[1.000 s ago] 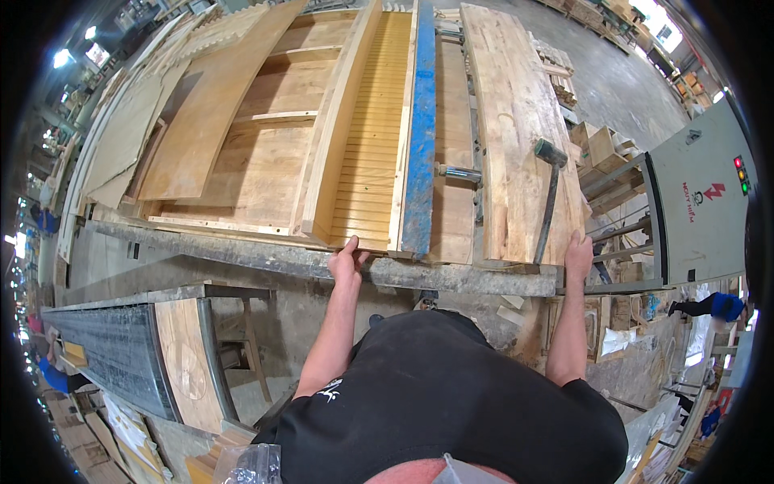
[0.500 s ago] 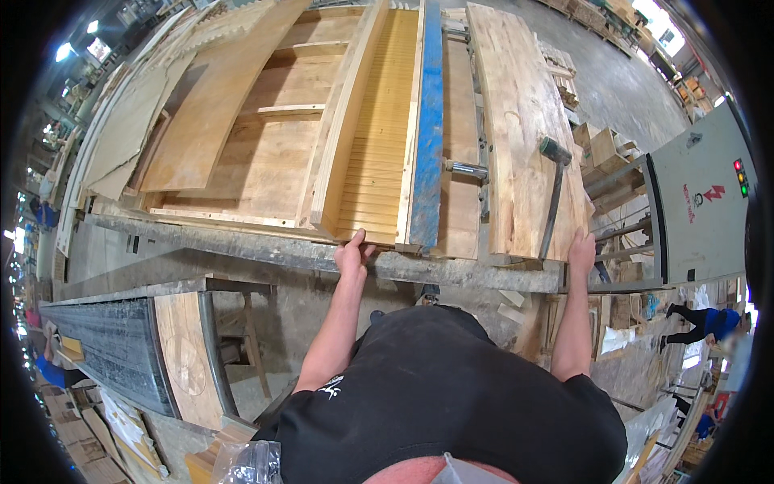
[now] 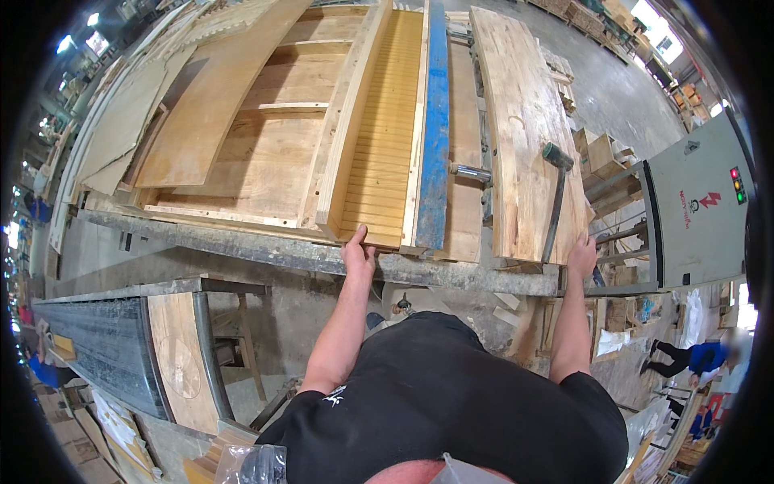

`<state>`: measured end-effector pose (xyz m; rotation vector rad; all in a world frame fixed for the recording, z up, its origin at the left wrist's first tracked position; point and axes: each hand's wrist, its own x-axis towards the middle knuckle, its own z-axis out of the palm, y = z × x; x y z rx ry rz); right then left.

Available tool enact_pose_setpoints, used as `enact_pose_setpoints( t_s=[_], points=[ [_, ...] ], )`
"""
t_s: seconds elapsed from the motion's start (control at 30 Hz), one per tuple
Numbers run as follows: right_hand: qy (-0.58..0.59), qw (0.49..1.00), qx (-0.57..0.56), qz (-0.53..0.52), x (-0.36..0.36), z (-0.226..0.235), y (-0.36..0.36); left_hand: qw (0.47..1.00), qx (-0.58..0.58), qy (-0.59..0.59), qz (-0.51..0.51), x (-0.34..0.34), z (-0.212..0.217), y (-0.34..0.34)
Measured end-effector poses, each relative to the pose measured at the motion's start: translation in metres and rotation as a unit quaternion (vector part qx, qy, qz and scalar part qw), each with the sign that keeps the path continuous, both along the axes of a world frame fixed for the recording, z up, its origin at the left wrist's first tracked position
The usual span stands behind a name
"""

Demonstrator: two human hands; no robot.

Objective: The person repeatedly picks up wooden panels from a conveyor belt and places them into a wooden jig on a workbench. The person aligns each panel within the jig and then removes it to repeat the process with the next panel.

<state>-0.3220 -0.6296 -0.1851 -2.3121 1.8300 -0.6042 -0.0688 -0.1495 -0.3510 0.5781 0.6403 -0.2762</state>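
Note:
A long ribbed yellow wooden panel lies on the workbench, running away from me. My left hand grips its near end with the fingers over the end edge. A blue strip lies along the panel's right side. Further right is a wide pale plank. My right hand holds that plank's near right corner. A hammer lies on the plank with its dark head away from me and its handle end close to my right hand.
Plywood sheets and a wooden frame cover the bench's left part. A grey electrical cabinet stands to the right. A curved dark panel with a wooden face sits low on the left. Another person walks at lower right.
My left hand has shifted slightly right and up along the bench edge onto the ribbed panel's end. My right hand has stayed at the plank's corner.

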Motion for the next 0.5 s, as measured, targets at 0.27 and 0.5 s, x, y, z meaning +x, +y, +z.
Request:
enact_pose_setpoints(
  t_s=[0.27, 0.5],
  points=[
    [-0.038, 0.999, -0.032, -0.002, -0.009, -0.022, -0.022, 0.998, 0.002, 0.027, -0.064, 0.006, 0.019, -0.002],
    [-0.039, 0.999, -0.023, -0.002, -0.006, -0.019, -0.011, 0.996, 0.024, 0.063, -0.061, 0.002, 0.016, 0.005]
  ],
)
